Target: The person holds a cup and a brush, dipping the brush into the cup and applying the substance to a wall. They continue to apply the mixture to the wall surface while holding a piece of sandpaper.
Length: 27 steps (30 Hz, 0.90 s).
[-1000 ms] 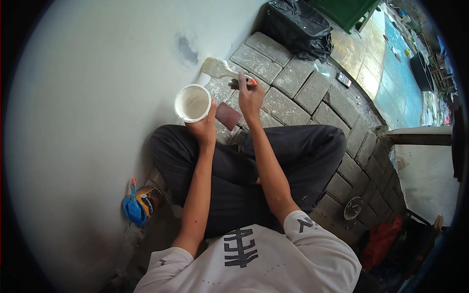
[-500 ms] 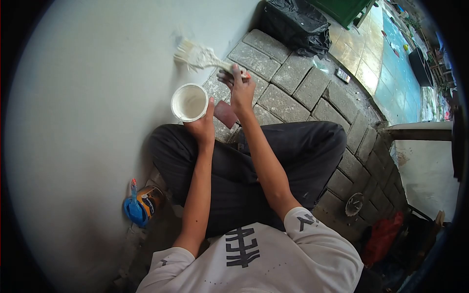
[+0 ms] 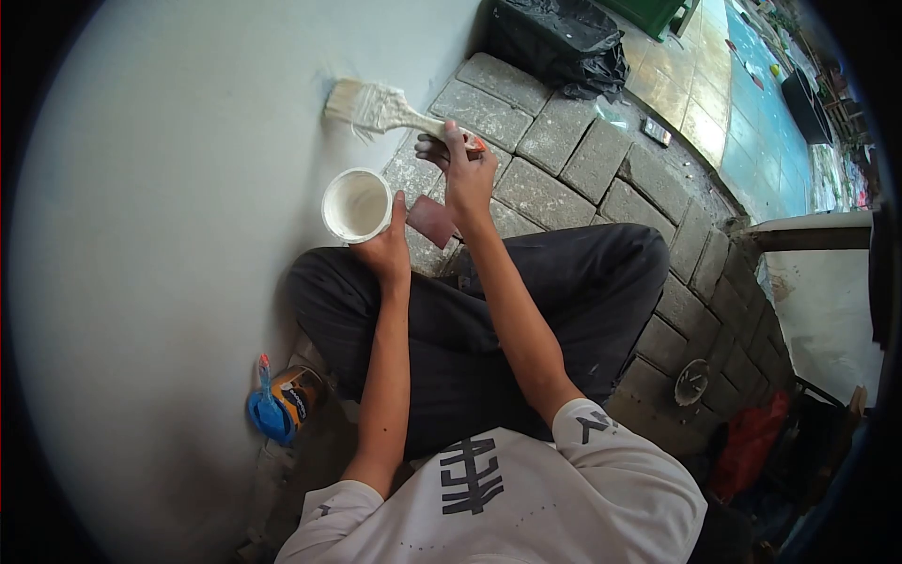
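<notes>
A paintbrush [image 3: 381, 106] with a paint-caked head is gripped by its handle in my right hand [image 3: 467, 169]. Its bristle tips lie against the pale wall [image 3: 188, 188], or very close to it. My left hand [image 3: 385, 246] is wrapped around a white plastic cup [image 3: 357, 205], tilted so its mouth faces me; whitish residue coats the inside. Between my hands, a piece of reddish-brown sandpaper [image 3: 432, 222] lies on the paving bricks.
Beside the wall to my left stands an orange-and-black can [image 3: 299, 390] with a blue-coated brush [image 3: 270, 414] on it. A black plastic bag [image 3: 554, 42] sits ahead on the paving [image 3: 550, 193]. A small round dish [image 3: 692, 383] and red cloth or bag [image 3: 749, 446] are at right.
The brush head has moved slightly left along the wall and looks sharper now. The cup has shifted a little left and down. Both hands keep their holds.
</notes>
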Tool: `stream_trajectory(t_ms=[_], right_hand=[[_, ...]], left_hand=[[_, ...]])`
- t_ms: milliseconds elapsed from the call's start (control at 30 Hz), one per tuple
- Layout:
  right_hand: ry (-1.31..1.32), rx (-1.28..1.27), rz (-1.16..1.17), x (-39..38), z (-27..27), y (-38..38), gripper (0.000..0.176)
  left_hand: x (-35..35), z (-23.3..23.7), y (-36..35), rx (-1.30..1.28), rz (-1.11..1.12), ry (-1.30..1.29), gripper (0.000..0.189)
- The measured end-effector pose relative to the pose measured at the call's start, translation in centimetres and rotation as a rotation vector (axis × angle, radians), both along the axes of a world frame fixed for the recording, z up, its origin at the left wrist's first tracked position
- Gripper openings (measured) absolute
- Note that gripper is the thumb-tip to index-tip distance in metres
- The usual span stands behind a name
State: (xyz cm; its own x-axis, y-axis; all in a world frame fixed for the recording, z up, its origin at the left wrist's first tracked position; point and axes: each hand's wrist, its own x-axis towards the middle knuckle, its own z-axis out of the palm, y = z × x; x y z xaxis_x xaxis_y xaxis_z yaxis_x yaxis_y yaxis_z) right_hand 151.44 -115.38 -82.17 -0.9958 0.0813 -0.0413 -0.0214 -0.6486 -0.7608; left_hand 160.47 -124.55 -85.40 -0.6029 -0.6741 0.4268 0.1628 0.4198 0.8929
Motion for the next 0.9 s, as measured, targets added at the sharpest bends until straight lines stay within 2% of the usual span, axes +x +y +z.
stream_trajectory(t_ms=[67,167,200,233,300,400,467,533,567,633,733,800,900], right_hand=[[-0.076,-0.201,0.06,-0.6,-1.2,0.0,0.028],[-0.174,-0.143,0.037,-1.0,-5.0,-0.7,0.026],[-0.17,-0.147,0.037,-1.1,-7.0,-0.8,0.026],[-0.148,0.017,-0.03,-1.0,-9.1,-0.6,0.026],[-0.114,0.31,-0.125,-0.2,-9.6,-0.1,0.025],[-0.011,0.302,-0.087,0.3,-6.1,-0.6,0.025],[0.039,0.314,-0.078,0.9,-1.4,-0.7,0.025],[0.025,0.015,0.022,1.3,2.1,-0.4,0.03],[0.022,0.015,0.024,1.2,3.3,-0.2,0.03],[0.018,-0.193,0.054,0.8,4.6,0.2,0.032],[-0.009,-0.131,0.044,0.4,4.9,-0.1,0.033],[-0.015,-0.161,0.05,0.0,2.0,-1.0,0.032],[-0.062,0.064,-0.094,-0.4,-3.3,-1.5,0.026]], left_hand=[[-0.1,0.3,0.2,0.009,-0.012,0.003,0.061],[-0.1,0.6,0.4,0.033,-0.021,0.006,0.061],[-0.1,0.6,0.5,0.021,-0.003,0.02,0.055],[-0.1,0.6,0.4,0.008,0.015,0.034,0.049],[-0.1,0.5,0.4,0.0,0.014,0.031,0.049],[-0.1,0.3,0.2,0.017,-0.012,0.013,0.054],[-0.1,0.1,0.1,0.035,-0.03,-0.004,0.059],[-0.2,-0.1,0.0,-0.051,0.002,-0.011,0.057],[-0.1,-0.1,-0.1,-0.051,0.004,-0.014,0.057],[0.0,-0.2,0.0,-0.038,-0.018,-0.028,0.056],[0.0,-0.2,0.0,-0.02,-0.037,-0.028,0.057],[-0.2,0.0,0.2,-0.004,-0.038,-0.018,0.057],[-0.3,-0.3,0.1,0.014,-0.035,-0.01,0.057]])
